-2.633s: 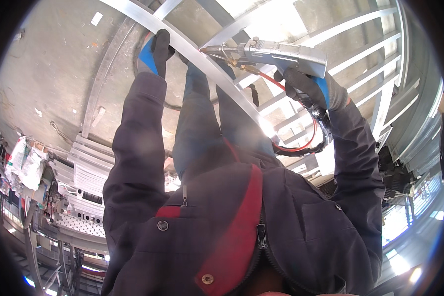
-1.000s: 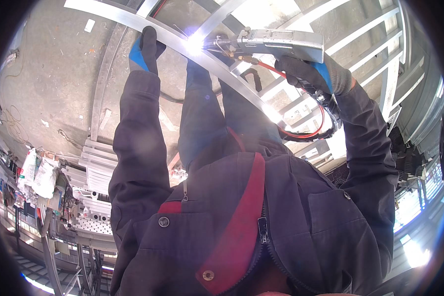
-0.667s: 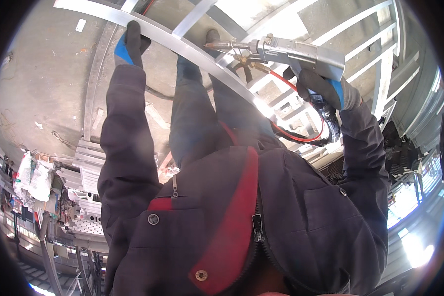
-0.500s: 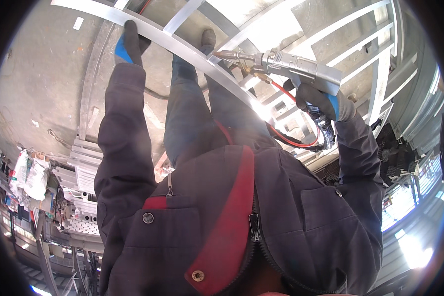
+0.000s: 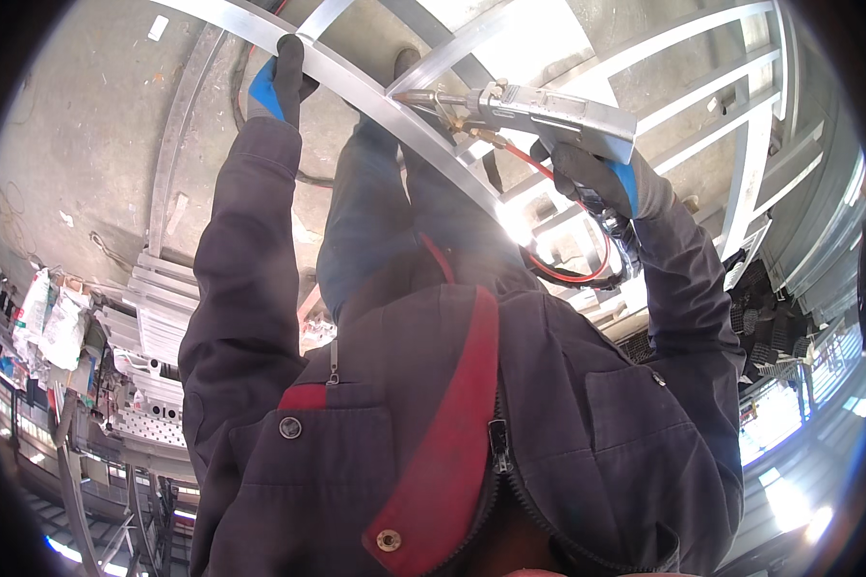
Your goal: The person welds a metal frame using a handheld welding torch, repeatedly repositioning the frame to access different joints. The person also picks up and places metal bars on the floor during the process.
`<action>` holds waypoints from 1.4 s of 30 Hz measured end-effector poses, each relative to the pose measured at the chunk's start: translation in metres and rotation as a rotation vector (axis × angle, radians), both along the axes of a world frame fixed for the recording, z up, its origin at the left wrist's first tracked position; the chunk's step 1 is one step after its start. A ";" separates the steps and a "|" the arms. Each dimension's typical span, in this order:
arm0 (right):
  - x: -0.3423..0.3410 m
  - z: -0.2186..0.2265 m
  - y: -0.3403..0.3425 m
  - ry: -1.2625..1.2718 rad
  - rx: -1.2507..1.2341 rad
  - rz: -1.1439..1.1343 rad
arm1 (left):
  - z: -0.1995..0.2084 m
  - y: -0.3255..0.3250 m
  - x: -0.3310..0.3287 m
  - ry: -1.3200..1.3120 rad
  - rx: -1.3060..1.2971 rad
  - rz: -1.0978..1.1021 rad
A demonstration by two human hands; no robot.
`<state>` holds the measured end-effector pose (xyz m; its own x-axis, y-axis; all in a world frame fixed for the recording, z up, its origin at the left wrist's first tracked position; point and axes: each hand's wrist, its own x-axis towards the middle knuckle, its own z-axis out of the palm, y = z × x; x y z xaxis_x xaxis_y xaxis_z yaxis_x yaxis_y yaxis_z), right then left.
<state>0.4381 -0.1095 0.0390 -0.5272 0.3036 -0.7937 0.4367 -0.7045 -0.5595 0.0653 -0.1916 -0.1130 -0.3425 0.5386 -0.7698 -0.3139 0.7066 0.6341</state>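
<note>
My left hand, in a dark glove with a blue back, is closed round the long silver metal rail of a frame, beside the joint of a crossbar. In my right hand, gloved alike, is a boxy silver welding gun. Its narrow copper-coloured nozzle points left and sits at the corner where another crossbar meets the rail. Whether the tip touches the metal I cannot tell. A red hose runs from the gun down past my right hand.
More bars of the frame stretch to the far right. My legs stand close behind the rail. On the left lie stacked metal profiles and white bags. A curved bar rests on the concrete floor.
My left hand has shifted right along the rail, closer to the crossbar joint. The frame and the gun now appear further left in view, with the nozzle still at the same corner.
</note>
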 end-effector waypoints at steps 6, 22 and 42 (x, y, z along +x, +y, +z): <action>0.003 -0.011 0.004 0.045 0.145 0.210 | 0.006 -0.002 0.007 0.015 0.030 0.024; 0.008 -0.024 0.002 0.002 0.090 0.198 | -0.008 -0.008 0.004 -0.026 0.082 0.053; 0.004 -0.016 0.002 -0.088 0.050 0.177 | -0.004 -0.007 0.006 0.002 0.086 0.031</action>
